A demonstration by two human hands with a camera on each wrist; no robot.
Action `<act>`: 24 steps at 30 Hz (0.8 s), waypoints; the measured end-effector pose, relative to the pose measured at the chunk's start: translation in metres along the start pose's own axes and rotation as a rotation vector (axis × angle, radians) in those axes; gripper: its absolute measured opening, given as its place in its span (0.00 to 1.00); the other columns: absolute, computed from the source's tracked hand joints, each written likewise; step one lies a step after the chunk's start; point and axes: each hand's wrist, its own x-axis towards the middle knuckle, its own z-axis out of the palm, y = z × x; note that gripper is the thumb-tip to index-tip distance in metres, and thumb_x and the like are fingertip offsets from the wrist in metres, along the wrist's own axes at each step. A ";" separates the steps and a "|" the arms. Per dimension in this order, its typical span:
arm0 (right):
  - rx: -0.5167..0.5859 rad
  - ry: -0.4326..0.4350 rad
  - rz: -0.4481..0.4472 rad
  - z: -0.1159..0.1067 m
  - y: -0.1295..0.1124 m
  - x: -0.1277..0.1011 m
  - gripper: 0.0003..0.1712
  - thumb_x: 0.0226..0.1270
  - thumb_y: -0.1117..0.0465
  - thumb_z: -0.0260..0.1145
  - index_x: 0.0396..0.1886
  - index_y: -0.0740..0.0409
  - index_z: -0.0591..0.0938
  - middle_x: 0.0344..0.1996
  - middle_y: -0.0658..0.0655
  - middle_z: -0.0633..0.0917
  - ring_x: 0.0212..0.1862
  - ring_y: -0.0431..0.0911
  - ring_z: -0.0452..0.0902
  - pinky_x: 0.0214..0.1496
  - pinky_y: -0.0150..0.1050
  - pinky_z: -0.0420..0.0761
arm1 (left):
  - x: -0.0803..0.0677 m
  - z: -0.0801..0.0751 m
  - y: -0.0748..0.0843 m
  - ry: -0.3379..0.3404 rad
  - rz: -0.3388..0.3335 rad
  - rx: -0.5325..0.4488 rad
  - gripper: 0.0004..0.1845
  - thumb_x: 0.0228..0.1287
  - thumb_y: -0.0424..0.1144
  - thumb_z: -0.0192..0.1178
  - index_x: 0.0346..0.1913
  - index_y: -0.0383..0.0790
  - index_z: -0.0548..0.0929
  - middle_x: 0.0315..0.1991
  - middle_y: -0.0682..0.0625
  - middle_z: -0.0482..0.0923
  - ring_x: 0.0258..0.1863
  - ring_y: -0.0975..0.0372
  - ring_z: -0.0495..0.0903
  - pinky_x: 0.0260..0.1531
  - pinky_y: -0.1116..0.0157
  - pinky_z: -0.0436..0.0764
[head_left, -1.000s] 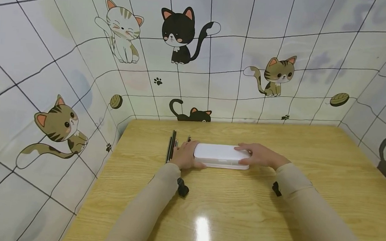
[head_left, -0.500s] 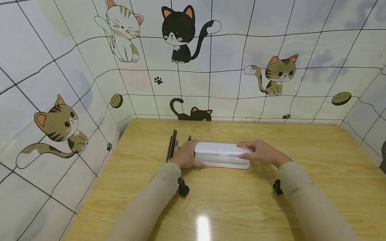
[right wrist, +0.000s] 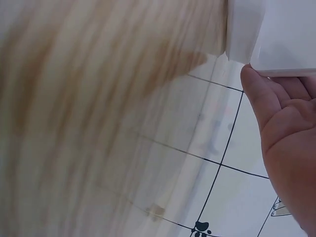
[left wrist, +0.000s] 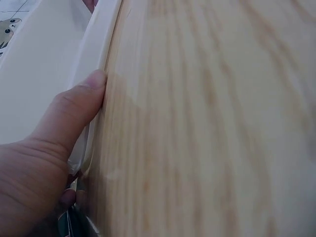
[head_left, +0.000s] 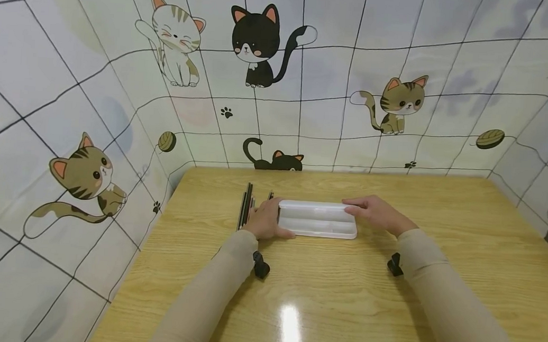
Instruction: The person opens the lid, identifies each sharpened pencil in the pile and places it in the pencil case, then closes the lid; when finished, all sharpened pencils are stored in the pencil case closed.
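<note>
A white plastic pencil case [head_left: 317, 230] lies on the wooden table with its lid [head_left: 314, 208] swung up toward the back, showing a bare white inside. At its left end, my left hand [head_left: 264, 220] grips the case; in the left wrist view the thumb [left wrist: 74, 111] presses along the front wall. My right hand [head_left: 377, 214] holds the lid's right end, thumb toward me and fingers behind. The right wrist view has that hand [right wrist: 291, 128] under the lid's edge, its thumb tip at the corner.
Several dark pencils [head_left: 245, 206] lie just left of the case, partly hidden by the left hand. A wall covering [head_left: 327, 90] printed with cats rises behind the table [head_left: 341, 303]. Small black devices [head_left: 261, 266] sit at both wrists.
The lid has swung from lying over the case to standing open at the back, lifted by the right hand. The left hand has stayed at the left end.
</note>
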 end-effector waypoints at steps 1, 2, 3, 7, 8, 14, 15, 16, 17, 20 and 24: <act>0.002 0.004 0.004 -0.001 0.000 0.000 0.35 0.79 0.42 0.56 0.72 0.63 0.73 0.70 0.64 0.73 0.72 0.64 0.64 0.71 0.64 0.63 | 0.000 -0.001 0.001 -0.003 -0.002 0.002 0.62 0.43 0.66 0.78 0.79 0.47 0.58 0.70 0.47 0.69 0.68 0.52 0.68 0.66 0.42 0.60; 0.003 0.008 0.003 -0.001 -0.001 0.000 0.35 0.79 0.42 0.56 0.72 0.63 0.73 0.70 0.64 0.73 0.73 0.64 0.63 0.71 0.64 0.63 | 0.000 -0.001 0.002 -0.003 -0.006 -0.002 0.63 0.43 0.66 0.78 0.79 0.47 0.58 0.71 0.46 0.68 0.69 0.52 0.67 0.66 0.41 0.59; 0.007 0.009 0.001 -0.002 -0.002 0.000 0.35 0.79 0.42 0.55 0.72 0.63 0.73 0.70 0.64 0.73 0.73 0.64 0.63 0.71 0.64 0.62 | -0.001 -0.002 0.002 -0.001 -0.011 -0.003 0.63 0.42 0.66 0.78 0.79 0.47 0.57 0.72 0.46 0.67 0.70 0.51 0.66 0.67 0.41 0.58; 0.023 0.026 -0.004 -0.003 -0.005 0.002 0.35 0.80 0.41 0.54 0.70 0.65 0.74 0.69 0.65 0.74 0.72 0.64 0.64 0.71 0.63 0.63 | -0.003 -0.006 0.006 0.017 -0.034 -0.015 0.65 0.41 0.66 0.80 0.79 0.48 0.56 0.71 0.45 0.68 0.69 0.50 0.67 0.67 0.39 0.58; 0.024 0.030 -0.001 -0.003 -0.005 0.002 0.36 0.80 0.41 0.53 0.70 0.65 0.74 0.69 0.66 0.74 0.71 0.65 0.65 0.71 0.63 0.63 | -0.003 -0.007 0.007 0.019 -0.039 -0.019 0.65 0.40 0.65 0.80 0.79 0.49 0.55 0.70 0.45 0.68 0.69 0.50 0.67 0.67 0.39 0.58; 0.150 0.042 0.073 -0.002 -0.002 0.004 0.37 0.81 0.41 0.51 0.64 0.71 0.77 0.69 0.71 0.71 0.70 0.66 0.68 0.71 0.59 0.66 | -0.002 -0.003 0.008 0.021 -0.033 0.002 0.68 0.39 0.67 0.79 0.80 0.50 0.50 0.67 0.49 0.72 0.65 0.52 0.70 0.63 0.42 0.64; 0.178 0.040 0.082 -0.002 -0.002 0.004 0.36 0.81 0.42 0.51 0.62 0.72 0.78 0.70 0.71 0.70 0.70 0.65 0.67 0.71 0.58 0.67 | -0.002 -0.002 0.008 0.023 -0.032 0.007 0.68 0.39 0.68 0.79 0.80 0.50 0.50 0.67 0.49 0.72 0.65 0.52 0.71 0.62 0.42 0.65; 0.198 0.040 0.092 -0.002 -0.002 0.005 0.35 0.82 0.42 0.51 0.59 0.72 0.80 0.70 0.71 0.70 0.71 0.65 0.66 0.71 0.57 0.67 | -0.002 -0.001 0.008 0.025 -0.031 0.007 0.68 0.39 0.68 0.79 0.80 0.49 0.50 0.67 0.48 0.72 0.65 0.52 0.71 0.61 0.43 0.65; 0.204 0.039 0.102 -0.002 -0.002 0.006 0.34 0.82 0.42 0.51 0.55 0.72 0.81 0.70 0.71 0.70 0.71 0.65 0.66 0.71 0.57 0.67 | -0.002 -0.001 0.008 0.025 -0.034 0.013 0.68 0.39 0.68 0.79 0.79 0.49 0.50 0.68 0.49 0.71 0.65 0.53 0.71 0.61 0.43 0.65; 0.215 0.037 0.124 -0.001 -0.004 0.007 0.36 0.81 0.40 0.50 0.51 0.73 0.80 0.71 0.71 0.69 0.72 0.64 0.65 0.72 0.56 0.66 | -0.002 -0.001 0.008 0.024 -0.040 0.019 0.69 0.39 0.69 0.79 0.79 0.49 0.50 0.69 0.49 0.70 0.66 0.53 0.70 0.62 0.43 0.65; 0.235 0.040 0.145 -0.002 -0.009 0.009 0.47 0.78 0.33 0.46 0.67 0.74 0.72 0.73 0.72 0.65 0.72 0.66 0.63 0.72 0.58 0.64 | -0.001 -0.001 0.007 0.025 -0.035 0.015 0.70 0.39 0.68 0.79 0.80 0.47 0.48 0.70 0.49 0.70 0.68 0.52 0.69 0.62 0.42 0.65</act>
